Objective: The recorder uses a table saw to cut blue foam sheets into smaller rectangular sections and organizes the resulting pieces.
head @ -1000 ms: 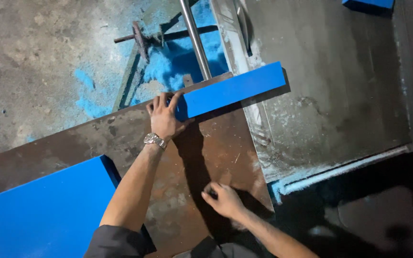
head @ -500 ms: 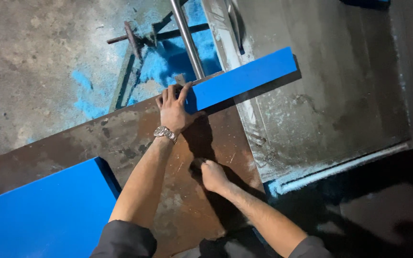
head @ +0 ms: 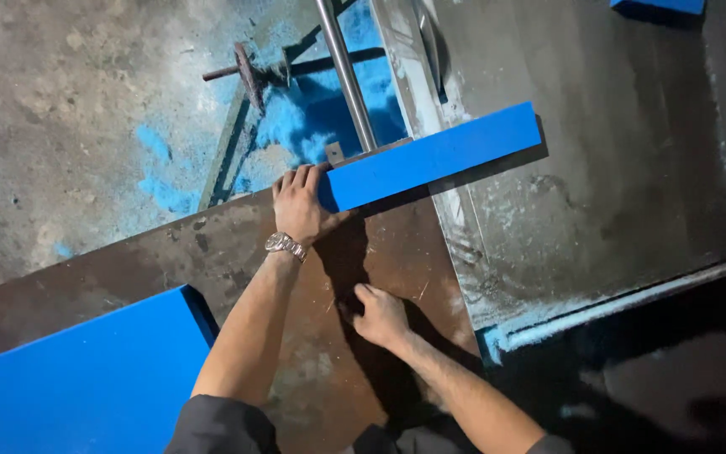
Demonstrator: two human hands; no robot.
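Note:
A long blue strip [head: 434, 155] lies across the far edge of a brown rusty board [head: 212, 261], its right end reaching out over a grey metal machine table [head: 598, 193]. My left hand [head: 300, 204], with a metal wristwatch, presses against the strip's left end, fingers spread on the board's edge. My right hand [head: 380, 315] rests on the brown board closer to me, fingers loosely curled, holding nothing that I can see. A large blue panel [head: 77, 378] lies on the board at the lower left.
A steel rod [head: 344, 71] and a rusty handwheel shaft [head: 249, 71] stand beyond the board, over blue dust on the concrete floor [head: 60, 126]. Another blue piece [head: 657, 7] sits at the top right. A dark drop lies right of the machine table.
The blue strip and my left hand have shifted slightly right along the board's edge. My right hand has moved up the board, away from me.

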